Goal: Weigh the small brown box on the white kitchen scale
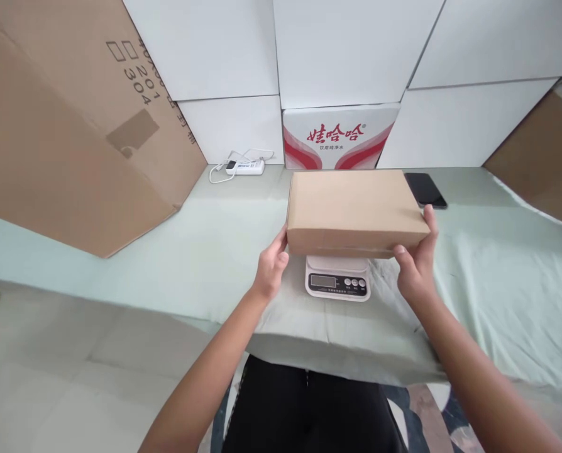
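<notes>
The closed cardboard box (354,211) lies flat with its long axis running left to right, sitting over the white kitchen scale (337,280) on the cloth-covered tabletop (177,251). The left hand (270,267) grips its left end and the right hand (417,261) its right end, the box between them.

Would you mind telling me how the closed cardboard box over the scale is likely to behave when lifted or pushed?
The cardboard box looks stiff: its faces stay flat between the left hand and right hand. It is probably fairly light, since fingertips at the two ends seem enough. Broad and low, it should sit steady, though it overhangs the small scale and might tilt if pushed off-centre.
</notes>
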Demonstrator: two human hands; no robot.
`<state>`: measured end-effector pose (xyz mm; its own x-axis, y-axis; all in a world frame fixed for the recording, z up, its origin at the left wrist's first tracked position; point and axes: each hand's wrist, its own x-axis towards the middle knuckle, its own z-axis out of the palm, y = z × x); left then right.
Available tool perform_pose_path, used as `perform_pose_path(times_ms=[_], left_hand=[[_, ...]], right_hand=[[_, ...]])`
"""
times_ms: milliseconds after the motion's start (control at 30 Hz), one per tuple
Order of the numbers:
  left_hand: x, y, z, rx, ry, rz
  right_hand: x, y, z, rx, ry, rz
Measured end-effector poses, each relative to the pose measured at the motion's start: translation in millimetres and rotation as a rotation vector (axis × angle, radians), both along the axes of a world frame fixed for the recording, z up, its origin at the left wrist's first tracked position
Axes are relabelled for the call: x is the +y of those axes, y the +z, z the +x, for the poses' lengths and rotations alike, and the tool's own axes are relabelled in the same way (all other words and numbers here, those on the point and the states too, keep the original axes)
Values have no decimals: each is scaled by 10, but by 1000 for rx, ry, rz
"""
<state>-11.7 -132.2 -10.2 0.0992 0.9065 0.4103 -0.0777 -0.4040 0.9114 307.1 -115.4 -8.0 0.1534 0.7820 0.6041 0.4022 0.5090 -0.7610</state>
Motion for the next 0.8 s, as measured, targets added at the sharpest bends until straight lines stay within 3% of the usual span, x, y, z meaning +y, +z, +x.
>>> perform_pose_path(times_ms=[233, 367, 567, 800], left_hand=[[-103, -143, -3, 60, -20, -36], [-155, -174, -86, 28, 50, -53], [-316, -98, -187, 30, 65, -111], [-293, -16, -31, 72, -15, -173]], right_hand=[[-174, -91, 54, -21, -54, -42], [-235, -117, 144, 40, -31, -21], [-385, -172, 231, 145, 46, -94], [-283, -202, 123, 204, 109, -243]])
